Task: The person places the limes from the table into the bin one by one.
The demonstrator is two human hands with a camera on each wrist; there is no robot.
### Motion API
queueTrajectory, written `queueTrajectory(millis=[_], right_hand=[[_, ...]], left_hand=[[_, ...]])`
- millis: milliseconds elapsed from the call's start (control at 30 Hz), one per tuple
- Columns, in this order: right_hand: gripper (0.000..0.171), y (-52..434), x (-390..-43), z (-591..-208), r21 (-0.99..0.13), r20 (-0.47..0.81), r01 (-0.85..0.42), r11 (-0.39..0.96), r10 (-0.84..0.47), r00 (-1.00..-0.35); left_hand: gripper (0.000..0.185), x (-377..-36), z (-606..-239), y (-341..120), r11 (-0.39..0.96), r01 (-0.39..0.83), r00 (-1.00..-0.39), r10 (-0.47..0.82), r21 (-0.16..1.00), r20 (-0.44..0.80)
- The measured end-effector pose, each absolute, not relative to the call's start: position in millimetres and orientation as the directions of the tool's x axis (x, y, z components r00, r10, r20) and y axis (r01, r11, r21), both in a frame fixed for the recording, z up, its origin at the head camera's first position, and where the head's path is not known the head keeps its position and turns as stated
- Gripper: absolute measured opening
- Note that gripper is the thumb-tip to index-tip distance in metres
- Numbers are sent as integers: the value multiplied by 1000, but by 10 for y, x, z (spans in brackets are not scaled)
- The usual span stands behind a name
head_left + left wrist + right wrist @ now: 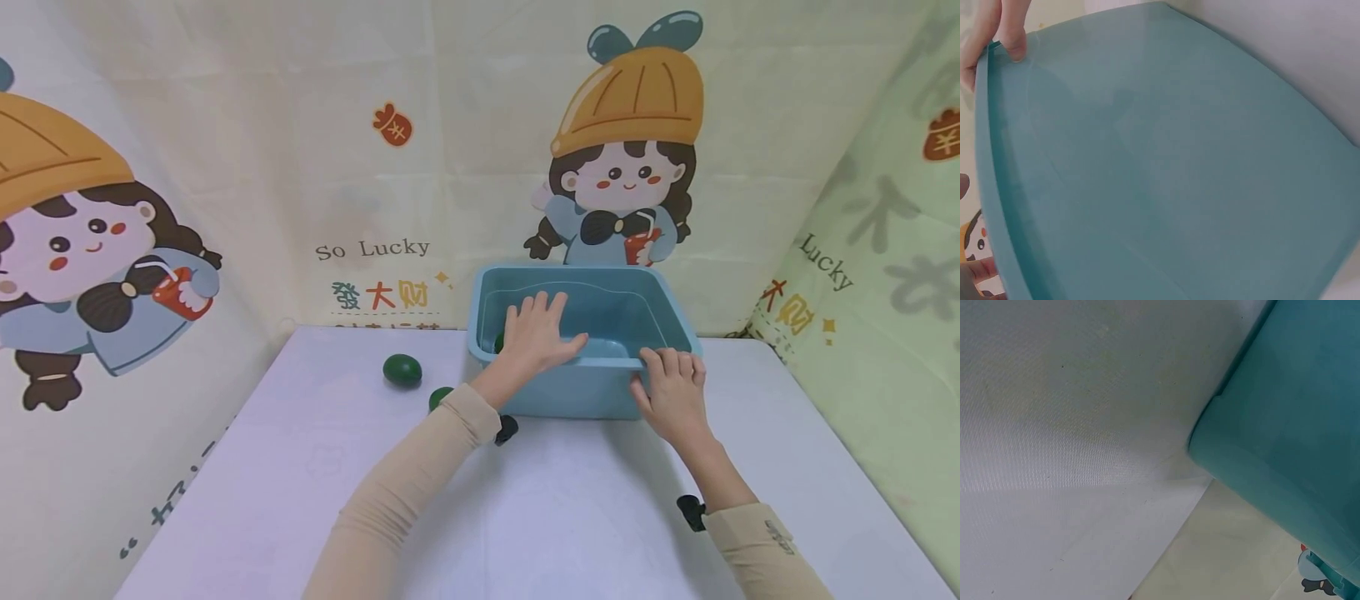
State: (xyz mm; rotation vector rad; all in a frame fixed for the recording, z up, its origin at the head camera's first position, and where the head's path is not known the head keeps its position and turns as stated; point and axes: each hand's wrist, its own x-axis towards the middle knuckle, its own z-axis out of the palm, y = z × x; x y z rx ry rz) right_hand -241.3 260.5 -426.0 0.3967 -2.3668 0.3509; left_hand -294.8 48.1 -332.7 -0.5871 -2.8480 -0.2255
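A light blue plastic bin (558,392) stands at the back of the table. My left hand (531,333) reaches over its near rim, fingers spread and holding nothing. At the near right corner, my right hand (673,392) grips the rim, its fingers over the top and its thumb on the outside. In the left wrist view, the thumb of the right hand (1015,31) presses the bin's outer wall (1166,156). A dark green, egg-shaped fruit (499,342) shows inside the bin, mostly hidden behind the left hand.
Another dark green egg-shaped fruit (402,371) lies on the white table (315,467), left of the bin. Closer to the bin, a further green fruit (440,398) is partly covered by my left sleeve (420,467). A patterned cloth (480,167) hangs behind.
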Motion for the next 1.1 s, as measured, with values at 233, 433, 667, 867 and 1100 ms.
queueTrajectory(millis=[233,433,667,867,1100], right_hand=[[35,2604,-2417,-4252,-140,687,-379,915,-186,-703],[34,2609,-2421,-4252,-137,689,-381,914,-188,-700],[35,2613,-2417,-4257,-135,684,-379,916,-190,-704],[34,2609,-2414,-4252,-137,680,-378,916,-190,-708],[34,2607,-2414,-4247,-139,689,-382,914,-187,-700]], left_hand=[[65,-2875,-3272,431,901,420,-882,377,106,283],[64,-2824,-3249,360,903,418,-879,374,99,297],[63,-2774,-3264,266,891,443,-858,392,93,333],[64,-2723,-3292,182,881,464,-841,405,92,359],[62,-2640,-3311,94,873,478,-833,417,93,365]])
